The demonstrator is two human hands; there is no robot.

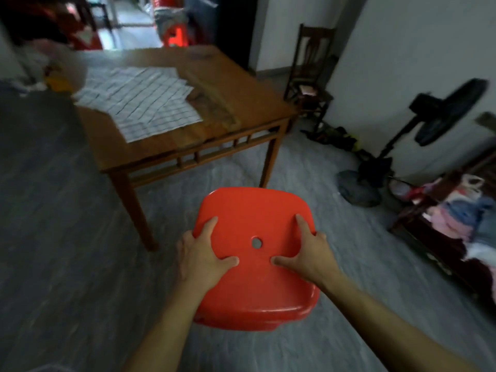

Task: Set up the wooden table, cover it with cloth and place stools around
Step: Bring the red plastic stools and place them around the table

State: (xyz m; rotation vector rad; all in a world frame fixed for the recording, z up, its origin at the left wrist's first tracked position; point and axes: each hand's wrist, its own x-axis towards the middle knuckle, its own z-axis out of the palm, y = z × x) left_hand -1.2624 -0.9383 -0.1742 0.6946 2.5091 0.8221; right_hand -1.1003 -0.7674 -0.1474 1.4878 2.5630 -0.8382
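With each hand, left hand [200, 253] and right hand [308, 251], clamped on the red stool's [255, 218] seat edges, carried level toward the cloth-draped [137, 103] bench [241, 103] for placing.

1. Two bare forearms are showing, with no sleeve reaching down to the wrists.
2. The left hand [200, 253] is wearing no glove, ring or watch.
3. The right hand [308, 251] is likewise showing no glove, ring or band.
4. The fingers [209, 226] are showing short nails, blurred by motion.
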